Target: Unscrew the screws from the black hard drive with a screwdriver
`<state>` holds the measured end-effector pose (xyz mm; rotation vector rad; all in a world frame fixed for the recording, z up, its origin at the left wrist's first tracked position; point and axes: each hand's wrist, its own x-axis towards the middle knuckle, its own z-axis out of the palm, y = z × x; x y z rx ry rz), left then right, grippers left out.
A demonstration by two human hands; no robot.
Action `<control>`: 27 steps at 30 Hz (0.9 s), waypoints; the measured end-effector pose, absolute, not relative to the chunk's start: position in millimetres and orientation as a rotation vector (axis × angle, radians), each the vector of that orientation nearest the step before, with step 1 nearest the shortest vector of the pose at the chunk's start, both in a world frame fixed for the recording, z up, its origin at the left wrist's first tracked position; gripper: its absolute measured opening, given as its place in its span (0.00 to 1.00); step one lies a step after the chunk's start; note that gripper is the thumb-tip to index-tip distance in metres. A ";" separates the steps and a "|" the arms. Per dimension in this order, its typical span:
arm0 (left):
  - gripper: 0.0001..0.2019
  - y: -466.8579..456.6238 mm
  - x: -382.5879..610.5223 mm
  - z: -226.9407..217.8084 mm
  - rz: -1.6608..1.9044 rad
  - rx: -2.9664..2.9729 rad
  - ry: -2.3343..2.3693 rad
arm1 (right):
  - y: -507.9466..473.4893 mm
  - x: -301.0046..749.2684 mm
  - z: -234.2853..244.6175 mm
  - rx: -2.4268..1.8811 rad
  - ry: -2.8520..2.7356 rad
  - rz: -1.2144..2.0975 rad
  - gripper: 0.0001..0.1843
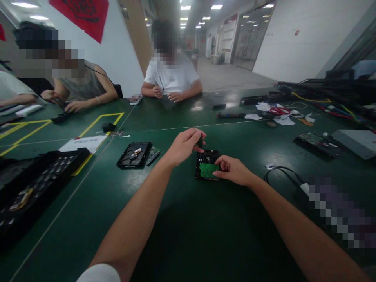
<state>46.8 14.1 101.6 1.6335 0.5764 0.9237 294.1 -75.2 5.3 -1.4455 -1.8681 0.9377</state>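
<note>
A black hard drive [198,172] with a green circuit board [208,170] lies flat on the dark green table in front of me. My left hand [186,143] is closed around a short dark handle, which looks like a small screwdriver [200,144], above the drive's far end. Its tip is too small to make out. My right hand [235,170] grips the drive's right edge, with the thumb against the circuit board and the other fingers curled.
Left of the drive lie a black plastic frame [133,155] and a loose circuit board [153,155]. A black tray [58,180] stands at far left. On the right are another drive [319,144], a grey metal box [357,141] and a cable [284,169]. Co-workers [172,80] sit opposite.
</note>
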 end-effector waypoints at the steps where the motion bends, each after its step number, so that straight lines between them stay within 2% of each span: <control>1: 0.16 14.2 46.4 102.2 0.931 1.650 0.588 | -75.3 294.0 5.7 -1.446 -1.867 0.940 0.26; 15: 0.20 7.9 53.4 97.2 0.927 1.744 0.632 | -75.0 294.1 4.0 -1.450 -1.877 0.914 0.25; 22: 0.14 7.1 49.9 103.2 0.923 1.748 0.549 | -74.9 293.8 3.7 -1.428 -1.872 0.920 0.25; 27: 0.18 11.9 47.4 102.2 0.878 1.719 0.564 | -75.7 293.5 5.3 -1.410 -1.870 0.939 0.24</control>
